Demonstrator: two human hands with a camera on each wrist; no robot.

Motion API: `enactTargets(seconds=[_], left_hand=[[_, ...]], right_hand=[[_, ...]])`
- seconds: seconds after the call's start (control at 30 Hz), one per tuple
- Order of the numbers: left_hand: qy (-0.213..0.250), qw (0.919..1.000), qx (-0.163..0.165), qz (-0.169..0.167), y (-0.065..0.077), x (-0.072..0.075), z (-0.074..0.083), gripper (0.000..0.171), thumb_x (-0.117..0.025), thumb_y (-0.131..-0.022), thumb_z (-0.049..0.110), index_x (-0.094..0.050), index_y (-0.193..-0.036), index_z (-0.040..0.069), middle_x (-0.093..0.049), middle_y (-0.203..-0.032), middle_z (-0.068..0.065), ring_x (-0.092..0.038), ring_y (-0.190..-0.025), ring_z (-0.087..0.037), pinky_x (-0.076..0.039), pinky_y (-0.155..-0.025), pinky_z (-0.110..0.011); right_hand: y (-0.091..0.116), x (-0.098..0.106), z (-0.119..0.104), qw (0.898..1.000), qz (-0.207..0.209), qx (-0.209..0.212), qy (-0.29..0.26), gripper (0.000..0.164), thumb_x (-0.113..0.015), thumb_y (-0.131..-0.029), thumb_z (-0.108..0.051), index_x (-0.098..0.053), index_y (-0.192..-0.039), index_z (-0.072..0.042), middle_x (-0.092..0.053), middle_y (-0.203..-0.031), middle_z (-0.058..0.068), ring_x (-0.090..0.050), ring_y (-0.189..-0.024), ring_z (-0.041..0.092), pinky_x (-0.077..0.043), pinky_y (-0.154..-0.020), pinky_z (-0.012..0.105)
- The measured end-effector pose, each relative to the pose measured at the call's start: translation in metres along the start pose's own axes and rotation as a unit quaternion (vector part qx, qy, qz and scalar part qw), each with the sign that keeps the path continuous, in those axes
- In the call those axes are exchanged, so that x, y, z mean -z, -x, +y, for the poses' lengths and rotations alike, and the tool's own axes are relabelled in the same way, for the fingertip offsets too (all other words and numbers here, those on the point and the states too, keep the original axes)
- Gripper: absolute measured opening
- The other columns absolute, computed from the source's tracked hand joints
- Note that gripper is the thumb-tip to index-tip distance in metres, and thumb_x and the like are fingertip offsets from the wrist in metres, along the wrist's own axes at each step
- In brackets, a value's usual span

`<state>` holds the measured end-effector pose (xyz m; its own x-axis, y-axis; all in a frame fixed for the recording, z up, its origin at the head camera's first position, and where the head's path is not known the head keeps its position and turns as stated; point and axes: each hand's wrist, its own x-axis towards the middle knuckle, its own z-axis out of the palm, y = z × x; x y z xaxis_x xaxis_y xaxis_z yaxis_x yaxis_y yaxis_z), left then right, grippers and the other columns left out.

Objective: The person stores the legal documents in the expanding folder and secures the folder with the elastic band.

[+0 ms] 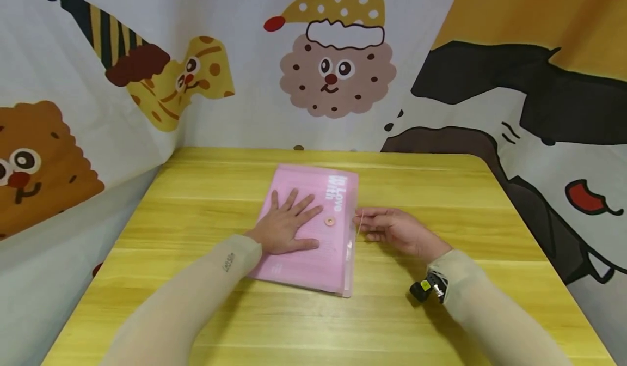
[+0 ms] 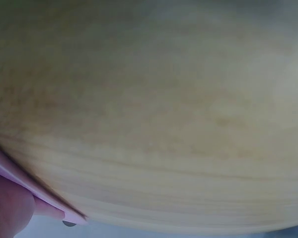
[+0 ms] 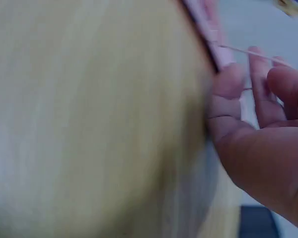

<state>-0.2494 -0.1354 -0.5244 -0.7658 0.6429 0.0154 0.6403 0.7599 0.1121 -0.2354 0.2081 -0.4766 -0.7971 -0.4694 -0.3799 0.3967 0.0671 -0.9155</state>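
Note:
A pink document folder (image 1: pixel 299 178) with white lettering lies flat on the wooden table, slightly turned. My left hand (image 1: pixel 284 229) rests on it, palm down with the fingers spread. A round button (image 1: pixel 330 221) sits near the folder's right edge. Just beyond that edge, my right hand (image 1: pixel 399 232) holds a thin string (image 1: pixel 361 221) between its fingers. In the right wrist view the string (image 3: pixel 238 50) runs from the folder's edge across the fingers. Only a bit of the left hand (image 2: pixel 10 206) and the folder's edge (image 2: pixel 27 183) show in the left wrist view.
The yellow wooden table (image 1: pixel 196 191) reaches back to a hanging cloth (image 1: pixel 235 121) printed with cartoon food faces. A small black camera (image 1: pixel 428 288) is strapped to the right wrist.

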Motion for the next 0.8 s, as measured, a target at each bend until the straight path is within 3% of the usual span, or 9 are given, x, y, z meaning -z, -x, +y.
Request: enactTargets(seconds=[0.07, 0.13, 0.3, 0.37, 0.5, 0.67, 0.8], left_hand=[[-0.002, 1.0, 0.0, 0.001, 0.0, -0.001, 0.0, 0.098, -0.029, -0.092, 0.093, -0.009, -0.172, 0.041, -0.002, -0.183, 0.001, 0.0, -0.167, -0.044, 0.003, -0.122, -0.084], [0.0, 1.0, 0.002, 0.001, 0.0, -0.001, 0.001, 0.098, -0.03, -0.092, 0.093, -0.009, -0.172, 0.041, -0.003, -0.183, 0.001, 0.0, -0.167, -0.044, 0.003, -0.122, -0.084], [-0.002, 1.0, -0.001, -0.002, 0.0, 0.002, 0.001, 0.097, -0.031, -0.093, 0.091, -0.009, -0.173, 0.04, -0.003, -0.183, 0.0, 0.0, -0.167, -0.045, 0.002, -0.122, -0.084], [-0.003, 1.0, -0.003, -0.003, 0.0, 0.003, 0.002, 0.097, -0.032, -0.094, 0.09, -0.009, -0.173, 0.039, -0.003, -0.183, -0.001, 0.0, -0.166, -0.046, 0.002, -0.122, -0.084], [-0.006, 1.0, -0.002, -0.004, 0.0, 0.007, 0.003, 0.096, -0.034, -0.095, 0.089, -0.01, -0.173, 0.039, -0.003, -0.182, -0.001, -0.001, -0.166, -0.046, 0.002, -0.122, -0.084], [-0.008, 1.0, -0.003, -0.005, 0.001, 0.009, 0.004, 0.096, -0.035, -0.095, 0.088, -0.011, -0.173, 0.038, -0.004, -0.182, -0.001, -0.002, -0.166, -0.046, 0.0, -0.121, -0.084], [-0.011, 0.9999, -0.003, -0.002, 0.001, 0.007, 0.003, 0.096, -0.036, -0.095, 0.088, -0.012, -0.173, 0.038, -0.005, -0.182, -0.001, -0.003, -0.166, -0.046, -0.002, -0.121, -0.085]], right_hand=[[-0.006, -0.009, 0.001, 0.996, 0.039, 0.028, 0.071, 0.041, -0.061, -0.106, -0.011, -0.065, -0.146, -0.003, -0.078, -0.128, 0.007, -0.071, -0.099, 0.014, -0.062, -0.088, 0.029], [-0.012, -0.018, 0.001, 0.981, 0.073, 0.064, 0.168, 0.037, -0.067, -0.104, -0.013, -0.071, -0.139, -0.006, -0.078, -0.128, 0.01, -0.07, -0.096, 0.012, -0.061, -0.082, 0.025], [-0.018, -0.033, 0.0, 0.903, 0.124, 0.17, 0.375, 0.03, -0.079, -0.096, -0.011, -0.08, -0.126, -0.008, -0.079, -0.123, 0.015, -0.072, -0.096, 0.014, -0.059, -0.073, 0.02], [-0.018, -0.036, -0.002, 0.879, 0.125, 0.197, 0.416, 0.032, -0.081, -0.093, -0.008, -0.08, -0.125, -0.006, -0.081, -0.114, 0.015, -0.073, -0.089, 0.015, -0.06, -0.069, 0.021], [-0.018, -0.044, -0.006, 0.842, 0.128, 0.216, 0.477, 0.031, -0.084, -0.091, -0.013, -0.081, -0.121, -0.006, -0.082, -0.1, 0.009, -0.071, -0.081, 0.013, -0.06, -0.067, 0.025], [-0.022, -0.055, -0.014, 0.786, 0.136, 0.219, 0.562, 0.028, -0.083, -0.092, -0.024, -0.083, -0.116, -0.009, -0.082, -0.103, 0.005, -0.072, -0.086, 0.014, -0.061, -0.078, 0.034], [-0.029, -0.063, -0.019, 0.747, 0.13, 0.204, 0.619, 0.025, -0.082, -0.092, -0.027, -0.084, -0.114, -0.015, -0.081, -0.098, -0.001, -0.071, -0.084, 0.012, -0.06, -0.075, 0.035]])
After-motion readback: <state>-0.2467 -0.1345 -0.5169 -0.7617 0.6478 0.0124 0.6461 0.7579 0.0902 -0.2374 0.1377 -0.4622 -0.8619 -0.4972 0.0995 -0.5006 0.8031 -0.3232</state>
